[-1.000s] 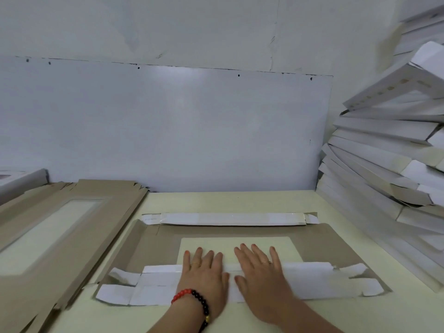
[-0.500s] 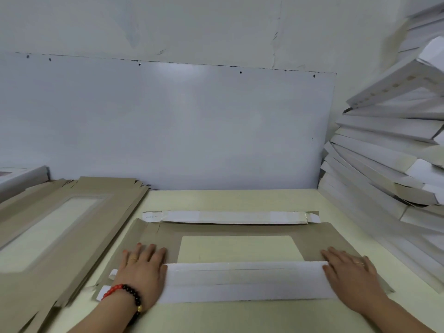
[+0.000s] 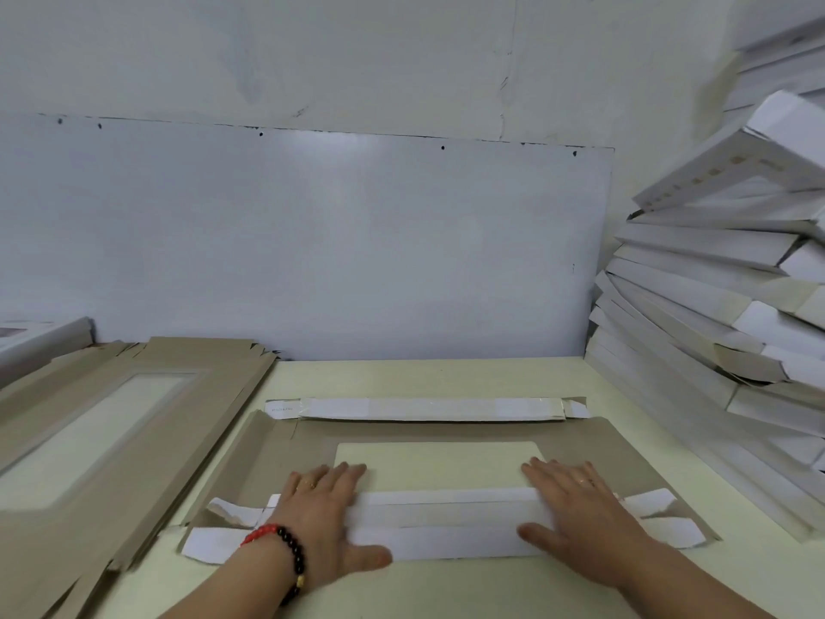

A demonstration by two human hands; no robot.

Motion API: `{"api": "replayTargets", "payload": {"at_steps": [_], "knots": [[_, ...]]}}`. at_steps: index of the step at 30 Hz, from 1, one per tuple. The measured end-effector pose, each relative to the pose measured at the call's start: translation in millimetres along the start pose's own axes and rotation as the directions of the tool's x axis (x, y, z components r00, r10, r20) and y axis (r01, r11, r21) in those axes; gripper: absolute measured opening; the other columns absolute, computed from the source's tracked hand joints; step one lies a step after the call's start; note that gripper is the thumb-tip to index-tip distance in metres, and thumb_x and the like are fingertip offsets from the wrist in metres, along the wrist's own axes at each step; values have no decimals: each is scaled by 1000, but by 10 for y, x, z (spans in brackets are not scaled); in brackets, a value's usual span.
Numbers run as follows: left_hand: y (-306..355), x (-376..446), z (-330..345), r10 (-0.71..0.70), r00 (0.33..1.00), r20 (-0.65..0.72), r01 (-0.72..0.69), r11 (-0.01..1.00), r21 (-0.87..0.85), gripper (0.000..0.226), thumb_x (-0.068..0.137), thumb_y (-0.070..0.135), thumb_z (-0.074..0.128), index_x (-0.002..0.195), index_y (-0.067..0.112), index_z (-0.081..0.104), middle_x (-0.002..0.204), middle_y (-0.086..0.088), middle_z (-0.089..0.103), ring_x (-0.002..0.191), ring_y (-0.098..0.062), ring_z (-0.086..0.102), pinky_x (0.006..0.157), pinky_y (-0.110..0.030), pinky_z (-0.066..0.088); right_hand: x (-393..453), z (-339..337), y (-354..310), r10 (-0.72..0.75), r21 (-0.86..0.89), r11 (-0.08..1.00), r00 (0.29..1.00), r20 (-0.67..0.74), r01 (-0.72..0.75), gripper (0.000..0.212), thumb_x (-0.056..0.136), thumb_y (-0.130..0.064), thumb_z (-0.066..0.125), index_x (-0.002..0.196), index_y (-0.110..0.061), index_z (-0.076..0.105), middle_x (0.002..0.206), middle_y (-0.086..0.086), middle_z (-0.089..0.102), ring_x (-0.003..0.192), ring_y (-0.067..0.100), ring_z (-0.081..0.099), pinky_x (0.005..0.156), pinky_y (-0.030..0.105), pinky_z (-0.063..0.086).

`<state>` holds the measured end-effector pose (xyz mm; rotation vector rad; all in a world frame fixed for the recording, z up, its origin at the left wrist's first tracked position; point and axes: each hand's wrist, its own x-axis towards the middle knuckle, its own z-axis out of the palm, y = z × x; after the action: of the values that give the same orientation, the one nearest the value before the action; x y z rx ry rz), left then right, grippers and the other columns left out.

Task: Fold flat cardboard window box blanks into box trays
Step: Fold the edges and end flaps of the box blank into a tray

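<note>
A brown cardboard window box blank lies flat on the pale table in front of me, its rectangular window in the middle. Its far white flap is folded over. The near white flap is folded inward too. My left hand, with a red and black bead bracelet, presses flat on the left part of that near flap. My right hand presses flat on its right part. Small white corner tabs stick out past both hands.
A stack of flat brown window blanks lies at the left. Folded white box trays are piled high and leaning at the right. A white panel stands against the wall behind the table.
From the middle of the near flap both hands slid outward to its ends, then came back inward a little. The flap now lies creased flat and the corner tabs show again.
</note>
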<state>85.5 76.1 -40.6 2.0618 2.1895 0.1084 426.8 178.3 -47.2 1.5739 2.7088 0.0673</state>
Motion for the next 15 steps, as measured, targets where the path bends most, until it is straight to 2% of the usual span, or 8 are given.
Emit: {"api": "replayTargets", "payload": {"at_steps": [2,4,7,9,11,13,15], "knots": [[24,96,-124,-56,997,44,55,998,14,127,42,96,47,149,40,11,145,13,35,135,-19,29,114,-37,20,100,-124,-18,38,7,999,999,35,-38,90,79,-81,33,153,-35,11,155,-9,28,143,16,23,118,39,4],[45,184,-245,-55,994,99,45,994,98,127,37,94,51,147,41,16,137,12,42,127,-18,38,108,-37,27,186,-287,-41,47,5,999,995,86,-48,86,78,-81,37,151,-38,20,144,-6,41,134,17,36,112,36,14],[116,252,-367,-67,980,187,38,987,156,125,35,91,56,145,41,25,131,10,48,121,-20,44,102,-36,30,261,-427,-79,35,-20,999,994,103,-33,53,91,-63,40,138,-38,44,123,-7,55,122,16,47,103,35,21],[170,252,-449,-79,973,218,44,986,161,113,39,87,61,138,40,36,125,10,54,115,-20,45,95,-34,31,270,-493,-109,6,-85,996,997,81,1,29,97,-44,38,117,-36,58,98,-10,54,111,18,51,97,34,24],[216,220,-531,-55,980,192,18,981,192,90,46,82,63,124,38,49,110,11,57,102,-17,44,86,-32,30,245,-525,-121,-35,-121,992,999,31,39,24,100,-35,35,98,-32,58,85,-10,44,99,20,50,95,34,26],[251,174,-585,-31,993,116,2,970,244,72,54,74,66,113,34,54,100,10,54,93,-16,42,84,-32,30,198,-561,-109,-73,-116,991,996,-59,66,25,101,-33,31,98,-30,56,89,-10,43,96,17,50,102,32,25],[282,96,-592,-4,1000,6,2,948,318,56,63,60,67,110,31,53,102,7,53,96,-17,47,86,-33,31,105,-563,-99,-106,-112,990,982,-157,89,26,101,-32,28,103,-29,53,96,-11,48,98,13,52,112,32,19]]}}
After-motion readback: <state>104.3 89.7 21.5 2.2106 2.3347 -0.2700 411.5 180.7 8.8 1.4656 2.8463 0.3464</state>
